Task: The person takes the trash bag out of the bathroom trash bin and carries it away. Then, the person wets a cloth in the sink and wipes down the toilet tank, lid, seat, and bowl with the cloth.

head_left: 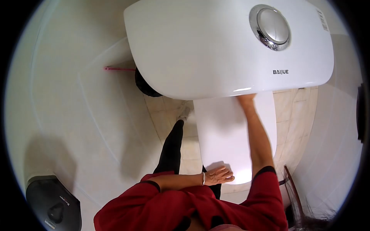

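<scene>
My left hand [219,176] rests near the front end of the closed white toilet lid [219,134], its fingers lying loosely with nothing held. A pale bracelet circles that wrist. My right arm stretches forward over the lid, and my right hand [246,99] reaches to the lower front edge of the white toilet tank [192,50]. The tank hides its fingers, so what they hold or touch cannot be seen. A round chrome flush button [273,26] is set in the tank's top.
A black bag-like thing [144,84] with a thin pink stick [119,69] stands left of the tank. A black dispenser [54,204] is on the left wall. Beige floor tiles [283,107] show beside the toilet, and a brown-rimmed item [293,188] is at lower right.
</scene>
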### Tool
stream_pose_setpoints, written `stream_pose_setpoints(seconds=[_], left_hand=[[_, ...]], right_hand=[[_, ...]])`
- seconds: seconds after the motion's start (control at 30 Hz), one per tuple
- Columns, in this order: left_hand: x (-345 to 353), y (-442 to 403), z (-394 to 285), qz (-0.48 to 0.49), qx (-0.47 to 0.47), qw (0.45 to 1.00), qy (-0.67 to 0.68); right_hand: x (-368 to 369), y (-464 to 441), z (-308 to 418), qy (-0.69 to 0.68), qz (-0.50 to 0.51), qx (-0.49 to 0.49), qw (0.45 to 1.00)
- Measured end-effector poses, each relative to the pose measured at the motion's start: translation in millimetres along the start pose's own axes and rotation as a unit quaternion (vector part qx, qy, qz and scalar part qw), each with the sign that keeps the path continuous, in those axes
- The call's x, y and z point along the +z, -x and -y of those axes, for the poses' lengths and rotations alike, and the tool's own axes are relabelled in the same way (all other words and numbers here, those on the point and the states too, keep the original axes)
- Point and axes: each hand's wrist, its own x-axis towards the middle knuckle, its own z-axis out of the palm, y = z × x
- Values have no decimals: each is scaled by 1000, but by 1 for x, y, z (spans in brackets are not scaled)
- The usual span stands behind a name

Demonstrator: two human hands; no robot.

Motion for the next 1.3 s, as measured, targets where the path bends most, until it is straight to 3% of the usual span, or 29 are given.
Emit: stream_pose_setpoints(seconds=[0.03,0.07,0.13,0.17,0.2,0.23,0.3,0.4,0.5,0.53,0.57,0.6,0.67,0.7,0.73,0.8,0.97,1.03,1.1,1.17,1.2,1.3], left_hand=[[2,0,0,-3,-3,1000,-2],[3,3,-2,11,5,1000,28],[15,15,-5,28,11,998,55],[33,28,-11,31,32,998,-53],[37,30,-16,27,33,998,-56],[35,28,-16,19,23,999,-38],[30,20,-17,4,2,1000,-15],[17,8,-14,-15,-28,999,-6],[7,0,-8,-18,-43,999,-2],[4,-1,-7,11,-39,999,-19],[1,-1,-9,27,-46,998,-14],[-1,-1,-9,42,-50,998,-12],[-5,-5,-11,43,-42,998,-29],[-7,-6,-11,46,-43,998,-22],[-10,-5,-10,48,-41,998,-17],[-14,-7,-4,40,-10,999,10],[-34,-12,-3,20,-18,992,127],[-33,-8,-4,29,-1,989,145],[-14,5,-12,-2,-6,991,136],[-31,-7,-9,-75,33,985,149],[-44,-10,-10,-42,49,993,102],[-57,-11,-10,-59,39,993,95]], right_hand=[[16,11,40,-22,28,-21,999],[3,14,103,65,148,23,987],[53,32,157,-51,-131,-106,984],[54,35,185,-52,5,-72,996],[54,37,213,-41,139,-35,989],[40,32,237,-80,324,8,942],[73,62,255,-110,186,-214,953],[36,71,244,-170,175,-275,930],[-8,55,167,-183,104,-259,943],[-33,45,139,-121,97,-270,950],[-56,36,109,-83,92,-252,960],[-68,30,71,-44,16,-233,971],[-117,20,10,33,-69,-85,993],[-143,33,-7,83,-65,-17,994],[-171,55,-10,134,-64,53,988],[-199,125,-7,125,-41,69,989],[-262,277,69,18,87,185,979],[-262,286,99,-39,117,156,980],[-241,270,109,-62,135,16,989],[-201,222,110,-93,215,-26,972],[-169,195,111,-130,203,-71,968],[-94,91,135,-84,231,-248,937]])
